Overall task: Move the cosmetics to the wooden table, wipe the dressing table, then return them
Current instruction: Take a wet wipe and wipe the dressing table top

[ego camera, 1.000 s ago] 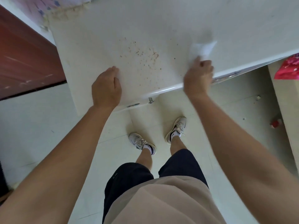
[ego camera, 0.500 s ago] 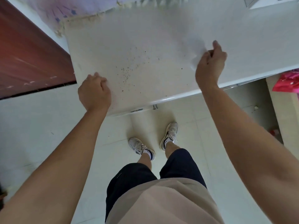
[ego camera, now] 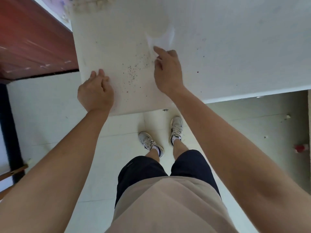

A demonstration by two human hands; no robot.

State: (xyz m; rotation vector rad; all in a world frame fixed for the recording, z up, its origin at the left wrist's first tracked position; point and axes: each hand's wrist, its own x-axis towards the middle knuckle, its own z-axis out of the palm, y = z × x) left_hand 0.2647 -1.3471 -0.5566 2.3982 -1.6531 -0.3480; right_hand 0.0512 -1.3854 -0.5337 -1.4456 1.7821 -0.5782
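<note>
No readable brand, label or writing anywhere in view.

Count: two hands, two white sneakers [ego camera: 151,143], one white tissue, one dressing table [ego camera: 235,47].

My left hand [ego camera: 96,93] rests palm-down at the near left corner of the dressing table, by its front edge. Fingers loosely curled and held together, holding nothing.

My right hand [ego camera: 168,71] is further in on the white top. Index finger extended and pointing away from me, the other fingers curled under. A white tissue [ego camera: 159,39] lies flat on the surface just beyond the index fingertip; its outline blurs against the white top. Whether the fingertips press or pinch its near edge, I cannot tell.

A scatter of dark specks [ego camera: 133,71] sits on the top between my two hands, too many and too small to count. A few isolated specks lie further right.

No cosmetics on the visible part of the dressing table. A reddish-brown wooden surface [ego camera: 33,39] adjoins the dressing table at left. A small red object [ego camera: 301,147] lies on the tiled floor at far right, too blurred to identify.
</note>
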